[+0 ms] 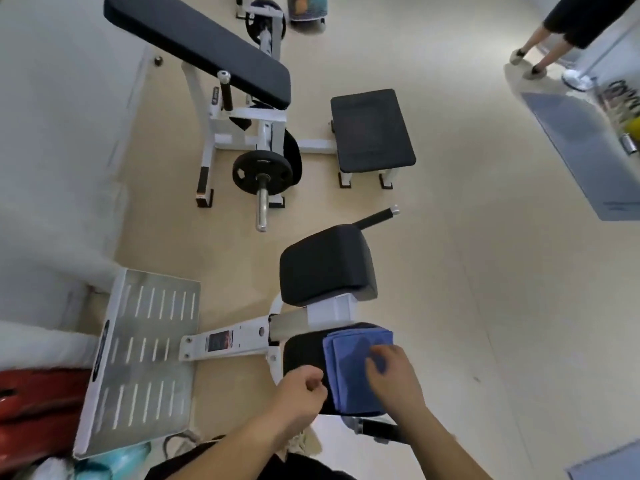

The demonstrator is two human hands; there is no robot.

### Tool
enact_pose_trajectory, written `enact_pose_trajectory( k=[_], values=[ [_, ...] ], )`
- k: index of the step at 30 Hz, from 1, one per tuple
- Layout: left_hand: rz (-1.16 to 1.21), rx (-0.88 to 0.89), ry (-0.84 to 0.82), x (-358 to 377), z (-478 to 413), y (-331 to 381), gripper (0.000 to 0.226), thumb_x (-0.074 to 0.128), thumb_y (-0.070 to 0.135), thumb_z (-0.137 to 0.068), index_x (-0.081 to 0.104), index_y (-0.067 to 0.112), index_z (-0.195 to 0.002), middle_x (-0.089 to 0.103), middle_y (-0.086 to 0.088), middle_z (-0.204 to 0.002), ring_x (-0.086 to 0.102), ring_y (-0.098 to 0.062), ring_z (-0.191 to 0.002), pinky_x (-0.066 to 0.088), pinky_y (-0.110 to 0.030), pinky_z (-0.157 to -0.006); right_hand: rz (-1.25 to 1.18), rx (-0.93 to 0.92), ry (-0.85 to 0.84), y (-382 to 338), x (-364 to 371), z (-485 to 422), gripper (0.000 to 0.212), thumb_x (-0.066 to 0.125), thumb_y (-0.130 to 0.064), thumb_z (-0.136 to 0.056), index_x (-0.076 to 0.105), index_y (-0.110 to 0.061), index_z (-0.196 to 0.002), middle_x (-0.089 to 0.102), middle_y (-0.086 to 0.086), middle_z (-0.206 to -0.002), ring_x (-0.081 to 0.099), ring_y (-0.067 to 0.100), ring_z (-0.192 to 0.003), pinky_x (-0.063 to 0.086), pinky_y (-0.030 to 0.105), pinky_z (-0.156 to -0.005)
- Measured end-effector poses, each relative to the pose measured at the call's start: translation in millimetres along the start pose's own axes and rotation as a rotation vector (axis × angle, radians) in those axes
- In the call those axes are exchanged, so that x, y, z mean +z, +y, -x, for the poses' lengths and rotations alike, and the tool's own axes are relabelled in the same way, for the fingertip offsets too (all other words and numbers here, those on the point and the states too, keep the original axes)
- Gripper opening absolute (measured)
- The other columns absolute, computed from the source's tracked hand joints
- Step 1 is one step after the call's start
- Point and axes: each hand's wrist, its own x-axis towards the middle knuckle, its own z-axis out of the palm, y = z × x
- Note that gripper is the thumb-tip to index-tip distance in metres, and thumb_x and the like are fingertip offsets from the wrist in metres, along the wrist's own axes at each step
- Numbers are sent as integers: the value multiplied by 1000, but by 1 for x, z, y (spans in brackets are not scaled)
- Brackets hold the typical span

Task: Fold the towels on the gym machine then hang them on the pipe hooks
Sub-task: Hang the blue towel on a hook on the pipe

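Blue towels point(349, 372): folded into a stack, laid on the black seat pad point(301, 355) of the gym machine, at 6 o'clock in view.
Right hand point(394, 375): set on the stack from 5 o'clock, fingers curled onto the top layer, gripping it.
Left hand point(301, 393): clenched, just beside the stack's 9 o'clock edge; whether that edge is pinched cannot be told.
Back pad point(325, 265): black, at 12 o'clock of the seat pad.
Footplate point(145, 358): slotted metal, at 9 o'clock of the seat pad.
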Motion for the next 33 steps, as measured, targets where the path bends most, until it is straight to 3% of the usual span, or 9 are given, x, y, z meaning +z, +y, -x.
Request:
enact_pose_trajectory(
  k=[3, 7, 10, 13, 17, 21, 24, 31, 33],
  values=[
    [58, -54, -8, 18, -14, 6, 5, 61, 19, -92, 62, 24, -91, 67, -1, -94, 60, -15, -85, 48, -27, -77, -62, 12, -56, 26, 4, -1, 38, 53, -28, -101, 58, -23, -138, 45, 2, -149, 55, 22, -129, 44, 32, -106],
    [178, -159, -37, 37, -38, 10, 22, 69, 22, -93, 60, 17, -113, 69, -5, -105, 66, -16, -94, 53, -28, -77, -141, 42, -123, 45, 7, -4, 43, 47, -30, -104, 46, -34, -147, 25, 5, -162, 48, 26, -137, 43, 35, -108],
    [200, -218, -10, 50, -48, 8, 27, 70, 25, -93, 59, 14, -115, 66, -5, -110, 64, -17, -97, 54, -30, -77, -297, 102, -99, 51, 8, -6, 51, 44, -25, -106, 33, -40, -154, 47, 8, -148, 57, 23, -114, 47, 34, -103],
    [227, -270, 38, 62, -50, 8, 24, 66, 24, -96, 57, 13, -115, 64, -5, -110, 61, -17, -92, 48, -28, -65, -455, 254, -118, 61, 6, -9, 59, 50, -26, -103, 27, -28, -158, 58, 7, -139, 60, 27, -116, 50, 40, -104],
    [239, -298, 54, 67, -51, 5, 21, 63, 20, -97, 58, 11, -115, 63, -7, -108, 61, -20, -89, 49, -28, -62, -425, 286, -174, 68, 3, -7, 36, 66, -31, -91, 59, -16, -122, 71, 3, -115, 68, 22, -100, 59, 45, -93],
    [293, -312, -2, 57, -46, 6, 13, 61, 24, -100, 61, 16, -111, 67, -6, -110, 65, -24, -97, 57, -38, -76, -412, 174, -41, 46, -13, -2, 25, 77, -30, -75, 67, -10, -86, 70, 4, -81, 67, 23, -74, 61, 42, -70],
    [267, -209, 109, 39, -38, 10, 4, 63, 20, -98, 60, 19, -101, 67, -8, -103, 64, -23, -92, 57, -40, -84, -380, -3, 58, 16, -26, 6, 21, 80, -20, -78, 60, -18, -81, 62, 0, -78, 57, 15, -70, 48, 24, -64],
    [-20, 280, 381, -49, 8, 21, 72, 73, 22, -90, 35, 37, -149, 35, 18, -153, 37, -4, -140, 39, -33, -117, -265, -336, -120, -73, -34, 21, 27, 79, -29, -85, 67, -26, -109, 68, -15, -98, 61, -10, -92, 45, 2, -74],
    [-120, 433, 387, -75, 29, 15, 73, 73, 28, -88, 36, 44, -149, 34, 24, -156, 34, 2, -142, 36, -29, -119, -261, -434, -144, -107, -32, 28, 28, 80, -25, -85, 68, -25, -110, 69, -16, -99, 59, -16, -93, 43, -1, -76]
  ],
)
